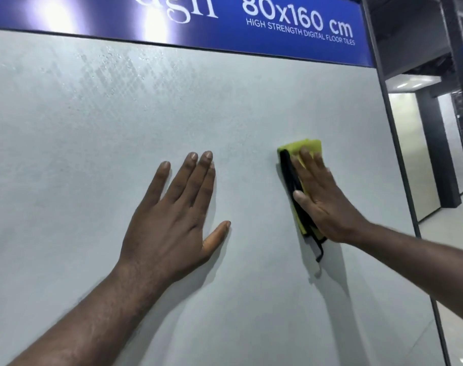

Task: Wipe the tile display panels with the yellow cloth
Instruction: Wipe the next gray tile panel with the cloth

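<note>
We press the folded yellow cloth (299,186) flat under the straight fingers of our right hand (323,199) near the right edge of the grey tile display panel (93,128), left hand (172,215) spread flat mid-panel, probably for bracing.

Two bare hands showed, left hand (172,220) and right hand (324,204). One folded yellow black-edged cloth (311,146) lay under the right, one pale grey tile panel (225,107) behind both, one blue printed sign (225,31) above.
</note>
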Tool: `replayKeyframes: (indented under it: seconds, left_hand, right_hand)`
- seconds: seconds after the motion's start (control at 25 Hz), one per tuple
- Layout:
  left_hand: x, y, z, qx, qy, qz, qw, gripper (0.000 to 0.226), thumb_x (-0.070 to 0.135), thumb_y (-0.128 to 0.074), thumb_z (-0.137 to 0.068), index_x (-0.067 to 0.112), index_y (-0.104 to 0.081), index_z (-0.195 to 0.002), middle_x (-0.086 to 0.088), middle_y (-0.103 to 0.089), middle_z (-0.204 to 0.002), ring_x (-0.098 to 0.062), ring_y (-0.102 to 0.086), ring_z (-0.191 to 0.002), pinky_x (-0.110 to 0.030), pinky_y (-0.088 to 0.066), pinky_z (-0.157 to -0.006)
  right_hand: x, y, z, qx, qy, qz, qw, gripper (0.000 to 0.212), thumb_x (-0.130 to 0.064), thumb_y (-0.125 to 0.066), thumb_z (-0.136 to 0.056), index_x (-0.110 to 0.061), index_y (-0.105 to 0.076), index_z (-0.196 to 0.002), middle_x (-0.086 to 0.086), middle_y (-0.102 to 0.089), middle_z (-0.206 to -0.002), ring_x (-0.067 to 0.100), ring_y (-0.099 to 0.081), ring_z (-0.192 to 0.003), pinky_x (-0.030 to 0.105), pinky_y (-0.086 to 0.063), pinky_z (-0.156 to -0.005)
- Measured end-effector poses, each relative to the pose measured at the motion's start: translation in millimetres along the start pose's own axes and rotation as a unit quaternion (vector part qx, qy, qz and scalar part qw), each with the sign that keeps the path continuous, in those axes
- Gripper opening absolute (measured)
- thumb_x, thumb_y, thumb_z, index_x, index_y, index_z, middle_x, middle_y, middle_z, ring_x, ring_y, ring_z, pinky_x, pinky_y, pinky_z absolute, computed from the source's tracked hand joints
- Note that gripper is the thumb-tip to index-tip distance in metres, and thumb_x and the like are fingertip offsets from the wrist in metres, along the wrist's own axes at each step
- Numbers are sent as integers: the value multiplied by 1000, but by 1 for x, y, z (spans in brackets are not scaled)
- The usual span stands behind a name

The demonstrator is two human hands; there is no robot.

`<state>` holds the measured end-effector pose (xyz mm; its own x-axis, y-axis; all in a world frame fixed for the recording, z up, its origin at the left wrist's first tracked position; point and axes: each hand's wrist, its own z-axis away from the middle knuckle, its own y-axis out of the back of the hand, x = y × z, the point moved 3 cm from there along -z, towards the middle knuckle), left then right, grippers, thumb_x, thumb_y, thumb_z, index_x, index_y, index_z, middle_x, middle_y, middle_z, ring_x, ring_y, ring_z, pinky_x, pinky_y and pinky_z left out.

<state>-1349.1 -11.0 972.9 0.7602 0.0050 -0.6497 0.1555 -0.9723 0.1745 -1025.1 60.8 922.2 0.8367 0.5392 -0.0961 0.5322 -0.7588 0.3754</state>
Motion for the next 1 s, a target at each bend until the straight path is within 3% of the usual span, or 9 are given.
replayKeyframes:
  seconds: [0.16, 0.32, 0.36, 0.52, 0.6, 0.72, 0.76, 0.92, 1.0]
  left_hand:
    - [10, 2, -24, 16, 1, -6, 1000, 94, 67, -32, -106, 2, -14, -172, -11, -4, -182, -26, -5, -169, -58, -13, -135]
    - [54, -11, -65, 16, 37, -2, 999, 93, 64, -32, -105, 0, -17, -171, -14, -7, -181, -28, -8, -169, -63, -12, -133]
    - [61, -15, -71, 15, 40, -2, 999, 93, 63, -32, -105, -2, -16, -171, -15, -7, -181, -29, -8, -168, -64, -11, -133]
    - [79, -20, -97, 26, 48, -2, 998, 94, 65, -32, -106, -1, -16, -171, -14, -9, -181, -28, -8, -169, -59, -13, -135]
    - [93, -21, -118, 32, 52, -1, 998, 93, 66, -32, -106, 1, -18, -171, -13, -10, -181, -28, -9, -168, -59, -15, -134]
    - [117, -29, -138, 30, 47, 2, 998, 92, 66, -33, -106, 2, -19, -171, -11, -10, -181, -27, -9, -168, -58, -16, -134]
    - [122, -31, -141, 31, 44, 3, 999, 91, 65, -33, -106, 2, -20, -171, -11, -11, -181, -27, -10, -168, -58, -16, -134]
    - [145, -39, -166, 36, 33, -3, 999, 90, 63, -37, -106, 3, -23, -171, -11, -12, -181, -28, -12, -168, -58, -16, -134]
    - [159, -40, -185, 36, 32, 0, 999, 89, 63, -36, -106, 3, -23, -171, -11, -12, -181, -28, -12, -168, -58, -16, -134]
  right_hand:
    - [41, 27, -65, 72, -165, -51, 982, 70, -54, -26, -104, -40, 3, -165, -11, 15, -176, 13, 17, -162, 60, -3, -129]
    - [51, 21, -26, 2, 62, 22, 998, 67, -43, -36, -110, -47, 0, -166, -20, 11, -176, 12, 14, -163, 47, 2, -131]
    - [73, 25, -14, -14, 78, 31, 996, 67, -43, -37, -110, -50, 0, -166, -22, 10, -175, 10, 14, -163, 46, 2, -131]
    - [130, 51, -68, 70, -74, -30, 994, 67, -48, -32, -108, -45, 0, -167, -20, 12, -176, 7, 20, -161, 56, -2, -130]
    - [127, 51, -80, 77, -44, -23, 996, 68, -43, -34, -109, -39, -4, -169, -19, 11, -176, 10, 18, -161, 52, 1, -129]
    - [154, 46, -40, 36, 118, 52, 991, 65, -42, -39, -109, -37, -13, -169, -15, 1, -178, 15, 8, -164, 47, -1, -132]
    - [173, 50, -37, 36, 118, 56, 991, 65, -44, -38, -109, -40, -12, -169, -15, 1, -178, 14, 7, -164, 50, -3, -132]
    - [214, 72, -79, 89, -58, -19, 994, 66, -47, -32, -109, -48, 0, -166, -20, 10, -176, 6, 20, -160, 58, -1, -131]
    - [214, 66, -63, 78, 7, 2, 997, 67, -43, -36, -110, -41, -5, -169, -17, 8, -177, 11, 16, -162, 53, 1, -131]
